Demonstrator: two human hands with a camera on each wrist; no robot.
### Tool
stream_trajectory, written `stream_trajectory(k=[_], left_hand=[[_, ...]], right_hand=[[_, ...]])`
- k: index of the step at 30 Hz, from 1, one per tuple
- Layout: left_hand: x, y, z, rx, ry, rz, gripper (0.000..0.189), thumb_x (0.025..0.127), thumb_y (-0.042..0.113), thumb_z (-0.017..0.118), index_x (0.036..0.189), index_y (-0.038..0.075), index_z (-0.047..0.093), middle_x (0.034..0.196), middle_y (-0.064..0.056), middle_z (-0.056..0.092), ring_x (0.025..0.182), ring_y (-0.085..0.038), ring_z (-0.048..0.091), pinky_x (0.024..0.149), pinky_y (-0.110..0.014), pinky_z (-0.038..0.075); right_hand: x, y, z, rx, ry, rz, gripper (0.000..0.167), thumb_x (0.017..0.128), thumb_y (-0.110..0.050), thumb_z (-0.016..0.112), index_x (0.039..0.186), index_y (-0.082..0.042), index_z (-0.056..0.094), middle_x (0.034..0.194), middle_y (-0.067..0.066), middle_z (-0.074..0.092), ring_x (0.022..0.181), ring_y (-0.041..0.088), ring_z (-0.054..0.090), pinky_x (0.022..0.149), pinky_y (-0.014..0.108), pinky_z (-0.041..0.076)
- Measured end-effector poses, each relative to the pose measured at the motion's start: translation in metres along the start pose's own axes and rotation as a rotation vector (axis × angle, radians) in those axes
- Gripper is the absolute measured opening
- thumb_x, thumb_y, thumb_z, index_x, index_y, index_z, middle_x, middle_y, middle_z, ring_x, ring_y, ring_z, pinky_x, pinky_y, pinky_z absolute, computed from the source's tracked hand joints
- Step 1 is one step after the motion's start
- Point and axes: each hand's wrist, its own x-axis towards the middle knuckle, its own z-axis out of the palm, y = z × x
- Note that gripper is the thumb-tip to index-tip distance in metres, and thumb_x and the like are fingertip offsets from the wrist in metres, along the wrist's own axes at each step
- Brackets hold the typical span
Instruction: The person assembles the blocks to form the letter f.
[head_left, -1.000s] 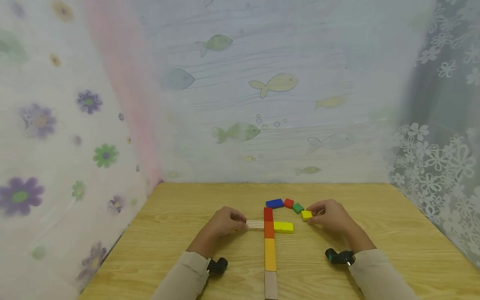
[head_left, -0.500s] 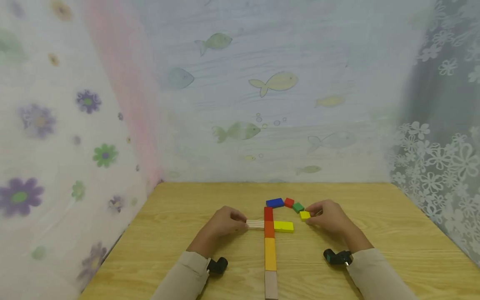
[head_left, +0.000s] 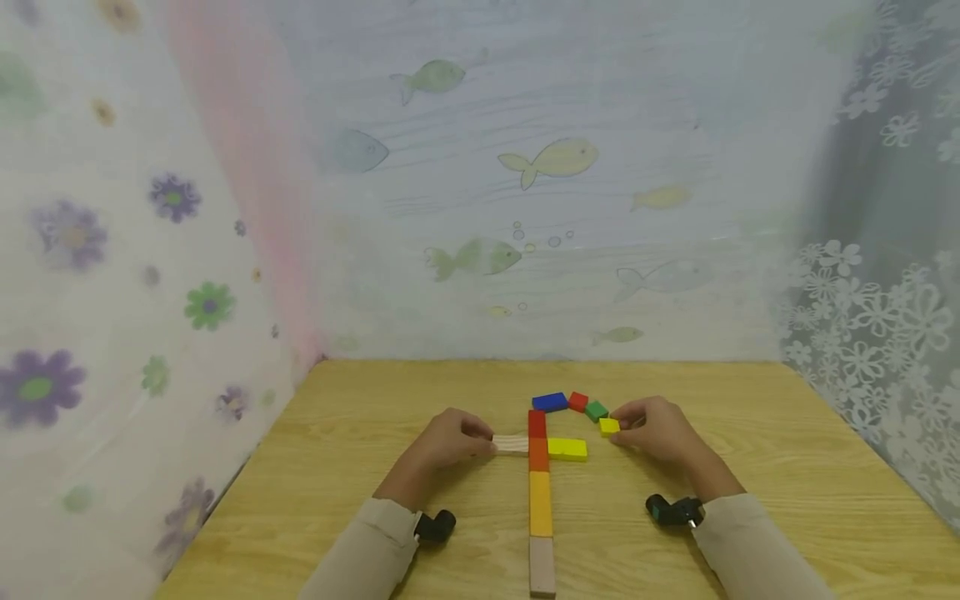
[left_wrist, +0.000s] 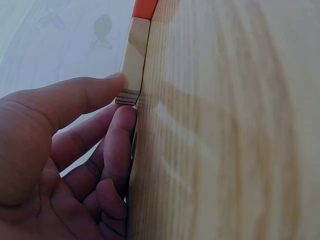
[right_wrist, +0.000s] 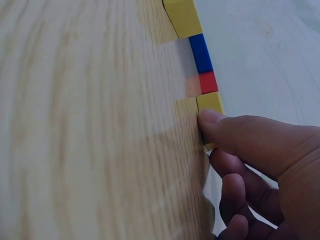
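Observation:
My left hand pinches the left end of a plain wooden block; its thumb lies along the near side in the left wrist view. That block abuts an orange-red block in a column with a red block, an orange-yellow block and a beige block. Between thumb and fingers my right hand holds a small yellow block on the tabletop. It sits at the lower end of a curve of blue, red and green blocks.
A longer yellow block reaches right from the column. All blocks lie on a wood-grain table. Fish-patterned sheeting hangs behind the far edge, and flowered curtains flank the sides. Black wrist cameras stick out near both sleeves.
My right hand has slid the small yellow block slightly left, closer beneath the green block. My left hand stays at the plain block. The head view has tilted down slightly or shifted a little.

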Motion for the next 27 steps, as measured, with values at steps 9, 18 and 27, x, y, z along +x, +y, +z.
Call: stream_trajectory(k=[9, 18, 27], left_hand=[[-0.0013, -0.0048, 0.0020, -0.005, -0.002, -0.002, 0.026, 0.091, 0.031, 0.081, 0.113, 0.018, 0.079, 0.114, -0.001, 0.073, 0.104, -0.020, 0.065, 0.087, -0.041, 0.058], [-0.0039, -0.0059, 0.0022, -0.019, -0.004, -0.009, 0.027, 0.092, 0.031, 0.080, 0.115, 0.017, 0.079, 0.113, 0.000, 0.073, 0.103, -0.019, 0.066, 0.087, -0.040, 0.058], [-0.0028, -0.0047, 0.0017, -0.015, -0.006, -0.002, 0.026, 0.091, 0.030, 0.080, 0.113, 0.016, 0.079, 0.113, -0.001, 0.073, 0.101, -0.018, 0.066, 0.086, -0.039, 0.058]], right_hand=[[-0.0028, 0.0026, 0.0048, 0.014, 0.005, -0.018, 0.041, 0.086, -0.025, 0.086, 0.121, -0.008, 0.077, 0.101, 0.001, 0.073, 0.090, 0.016, 0.067, 0.075, 0.033, 0.057], [-0.0017, 0.0038, 0.0075, 0.006, 0.007, -0.010, 0.042, 0.085, -0.026, 0.087, 0.121, -0.009, 0.076, 0.100, 0.000, 0.073, 0.091, 0.016, 0.066, 0.080, 0.037, 0.058], [0.0005, 0.0045, 0.0052, -0.013, 0.009, -0.029, 0.043, 0.083, -0.028, 0.088, 0.120, -0.009, 0.077, 0.098, -0.001, 0.073, 0.089, 0.015, 0.066, 0.079, 0.033, 0.055]])
